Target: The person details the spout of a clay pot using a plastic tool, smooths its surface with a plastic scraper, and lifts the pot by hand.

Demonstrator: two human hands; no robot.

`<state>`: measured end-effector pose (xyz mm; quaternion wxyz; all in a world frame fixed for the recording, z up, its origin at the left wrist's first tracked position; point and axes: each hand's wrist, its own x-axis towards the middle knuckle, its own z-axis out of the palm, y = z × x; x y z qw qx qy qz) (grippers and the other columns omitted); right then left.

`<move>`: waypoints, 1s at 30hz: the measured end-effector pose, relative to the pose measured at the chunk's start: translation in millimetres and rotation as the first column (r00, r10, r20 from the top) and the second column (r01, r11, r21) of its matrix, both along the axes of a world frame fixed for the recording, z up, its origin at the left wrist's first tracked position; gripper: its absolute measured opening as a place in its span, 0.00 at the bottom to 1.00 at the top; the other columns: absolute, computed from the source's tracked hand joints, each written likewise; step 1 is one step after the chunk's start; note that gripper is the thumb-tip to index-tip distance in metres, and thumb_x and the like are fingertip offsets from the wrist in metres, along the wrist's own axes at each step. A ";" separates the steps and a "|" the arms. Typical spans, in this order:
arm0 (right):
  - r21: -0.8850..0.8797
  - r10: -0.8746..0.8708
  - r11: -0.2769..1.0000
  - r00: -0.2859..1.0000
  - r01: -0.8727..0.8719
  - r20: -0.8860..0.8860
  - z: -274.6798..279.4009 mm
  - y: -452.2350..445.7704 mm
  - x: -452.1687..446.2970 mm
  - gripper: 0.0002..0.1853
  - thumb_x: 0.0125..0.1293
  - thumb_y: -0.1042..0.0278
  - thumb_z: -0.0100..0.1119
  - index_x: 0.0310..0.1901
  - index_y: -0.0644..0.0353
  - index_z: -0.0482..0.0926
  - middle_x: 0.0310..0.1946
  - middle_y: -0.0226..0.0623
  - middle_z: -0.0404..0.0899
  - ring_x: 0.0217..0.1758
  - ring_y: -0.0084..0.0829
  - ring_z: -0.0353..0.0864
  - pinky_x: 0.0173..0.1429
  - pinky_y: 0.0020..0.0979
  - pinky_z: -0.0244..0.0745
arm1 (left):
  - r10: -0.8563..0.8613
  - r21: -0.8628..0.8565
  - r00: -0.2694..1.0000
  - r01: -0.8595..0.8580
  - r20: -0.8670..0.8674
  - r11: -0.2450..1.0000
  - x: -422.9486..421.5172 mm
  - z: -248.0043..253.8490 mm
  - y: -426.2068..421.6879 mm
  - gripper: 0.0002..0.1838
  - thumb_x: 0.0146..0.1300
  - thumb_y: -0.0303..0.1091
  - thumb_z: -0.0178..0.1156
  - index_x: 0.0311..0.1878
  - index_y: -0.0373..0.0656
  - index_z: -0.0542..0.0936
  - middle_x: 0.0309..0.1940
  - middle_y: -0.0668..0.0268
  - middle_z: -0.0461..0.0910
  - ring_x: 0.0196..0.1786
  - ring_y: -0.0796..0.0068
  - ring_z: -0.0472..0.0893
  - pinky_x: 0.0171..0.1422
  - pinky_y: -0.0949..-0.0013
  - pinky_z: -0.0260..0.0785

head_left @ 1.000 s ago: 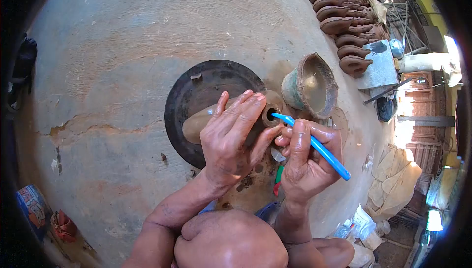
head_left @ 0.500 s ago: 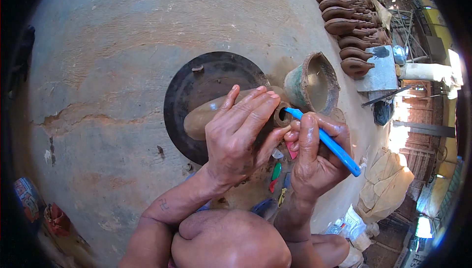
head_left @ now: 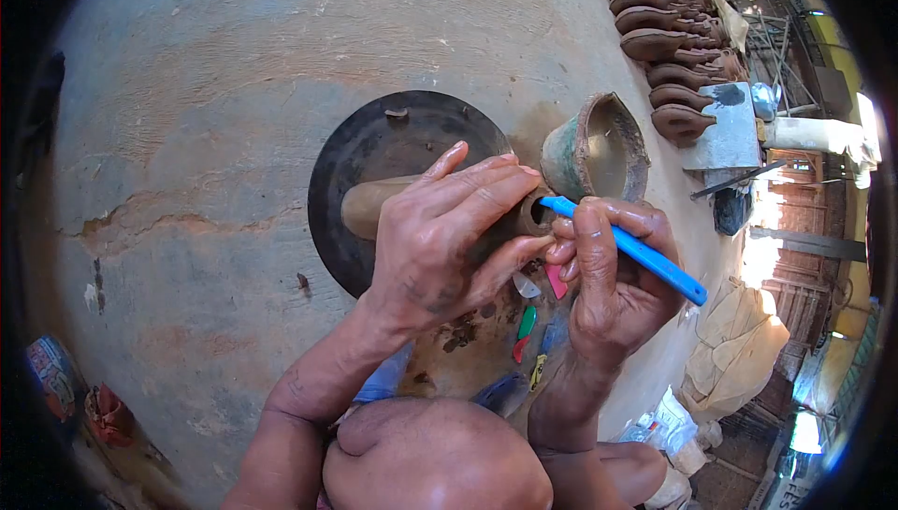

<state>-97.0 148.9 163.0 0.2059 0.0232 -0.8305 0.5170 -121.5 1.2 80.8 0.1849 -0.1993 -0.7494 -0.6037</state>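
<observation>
A long brown clay piece [head_left: 367, 208] with a rounded end lies over a dark round disc [head_left: 329, 248]. My left hand [head_left: 447, 229] is closed around its near part, fingers over the top and thumb below. At its right end is a round clay opening [head_left: 537, 215]. In a pinch, my right hand [head_left: 613, 267] grips a slim blue plastic tool [head_left: 655, 259] with a small hole at its back end. The tool's tip is at the opening's rim; whether it reaches inside I cannot tell. My left palm hides the middle of the clay piece.
A bucket [head_left: 561, 156] of murky water stands right of the disc. Below are a pink scrap [head_left: 556, 281] and a green piece [head_left: 528, 323]. Brown clay pieces [head_left: 655, 44] stand in a row at upper right, near a pale block [head_left: 725, 140]. A clay scrap [head_left: 397, 113] lies on the disc.
The clay piece and my left hand have shifted slightly left. The disc's scrap has moved right and up. The blue tool's back end has swung up and right, its tip still at the opening.
</observation>
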 end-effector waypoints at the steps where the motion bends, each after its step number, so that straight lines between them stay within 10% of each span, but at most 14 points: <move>1: -0.023 0.035 0.999 0.999 -0.035 -0.011 -0.5 0.8 -1.8 0.04 0.72 0.79 0.71 0.44 0.68 0.85 0.32 0.39 0.89 0.29 0.19 0.86 0.33 0.20 0.78 | -0.002 -0.002 1.000 0.002 0.000 1.000 -2.4 0.3 -1.8 0.30 0.53 0.37 0.83 0.61 0.41 0.88 0.57 0.57 0.90 0.66 0.56 0.87 0.79 0.45 0.70; 22: -0.101 0.263 0.963 0.953 -0.250 0.148 12.8 25.4 -32.0 0.02 0.73 0.76 0.71 0.42 0.65 0.87 0.30 0.31 0.86 0.30 0.16 0.80 0.32 0.19 0.71 | -0.562 -0.083 0.827 0.559 -0.022 0.825 -77.8 1.3 -27.7 0.32 0.54 0.45 0.83 0.62 0.42 0.88 0.52 0.53 0.91 0.55 0.50 0.91 0.82 0.38 0.64; 30: 0.023 0.315 0.948 0.945 -0.318 0.084 10.4 35.8 -36.2 0.03 0.71 0.76 0.73 0.42 0.65 0.88 0.30 0.29 0.86 0.31 0.13 0.78 0.34 0.19 0.69 | -0.620 -0.164 0.784 0.607 -0.035 0.777 -86.6 0.9 -25.8 0.39 0.53 0.50 0.83 0.67 0.44 0.85 0.61 0.53 0.88 0.79 0.48 0.73 0.89 0.36 0.45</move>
